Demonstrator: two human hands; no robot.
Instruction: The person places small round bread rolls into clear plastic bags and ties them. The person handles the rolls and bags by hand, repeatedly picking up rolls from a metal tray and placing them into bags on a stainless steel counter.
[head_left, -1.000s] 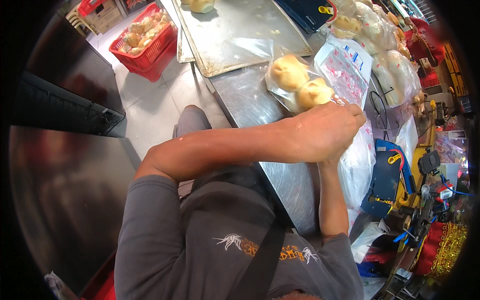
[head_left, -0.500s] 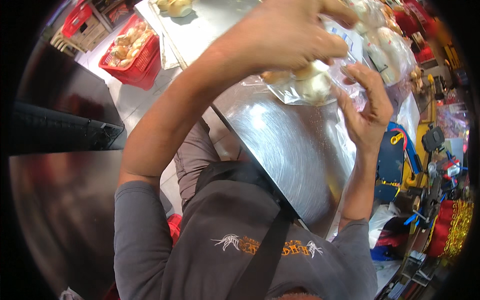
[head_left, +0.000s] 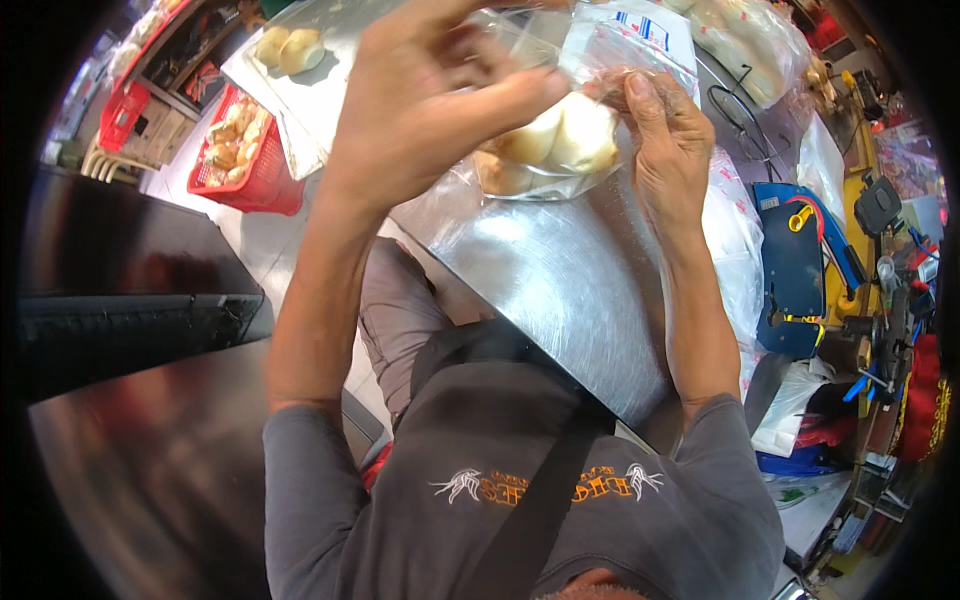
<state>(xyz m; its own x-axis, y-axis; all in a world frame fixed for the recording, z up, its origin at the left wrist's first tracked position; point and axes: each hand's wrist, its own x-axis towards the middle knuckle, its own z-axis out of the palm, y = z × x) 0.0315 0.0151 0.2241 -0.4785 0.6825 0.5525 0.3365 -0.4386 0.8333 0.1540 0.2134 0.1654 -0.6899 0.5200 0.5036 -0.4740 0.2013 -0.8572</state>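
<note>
A clear plastic bag (head_left: 592,180) with several pale, golden-topped buns (head_left: 565,138) is held up over the steel table (head_left: 560,300). My right hand (head_left: 668,135) pinches the gathered film at the bag's right side between thumb and fingers. At the bag's left, my left hand (head_left: 410,115) is raised, its thumb stretched along the film above the buns. The other left fingers are partly curled, blurred and apart from the thumb; I see nothing gripped in them.
Two buns (head_left: 290,48) lie on a pale tray (head_left: 335,75) at the far left. Beyond the table's left edge stands a red basket (head_left: 268,170) of bagged buns. Right of the table are a blue tape sealer (head_left: 790,260), plastic bags (head_left: 735,260) and a dark cable (head_left: 745,120).
Both hands and the bag of buns have shifted left. My right hand, spread beside the bag before, has closed on its film. My left hand has drawn back to the bag's left side.
</note>
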